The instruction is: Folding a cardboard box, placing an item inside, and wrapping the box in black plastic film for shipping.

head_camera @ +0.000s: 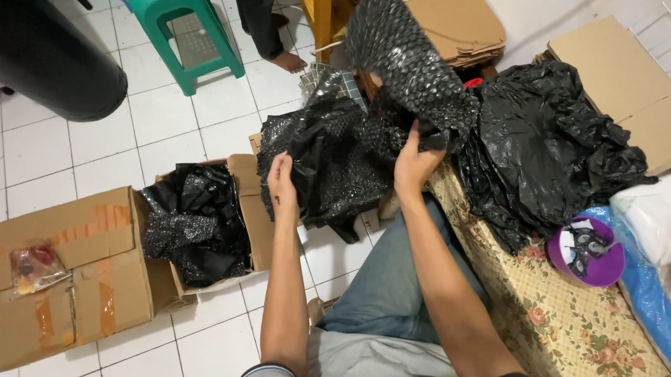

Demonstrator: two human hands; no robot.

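Holding a sheet of black bubble wrap, the person sits with both arms stretched out in front. The left hand pinches the left edge of the sheet, with the fingers curled around it. The right hand grips the right part of the same sheet, thumb on one side and fingers tucked behind it. The bubble wrap hangs between the two hands, above the white tiled floor. One long piece of it sticks up past the right hand, toward the flat cardboard at the back.

Just below the hands are the person's legs in blue jeans.

To the left, on the floor, sits an open cardboard box with more black bubble wrap inside. Beside that box is a closed cardboard box with brown tape and a small clear bag of red things on top.

To the right of the hands lies a big crumpled black plastic bag. It rests on a flowery cloth. Near it is a purple bowl with small dark bits in it.

Farther back stands a green plastic stool. Another person's bare foot is on the tiles near it.
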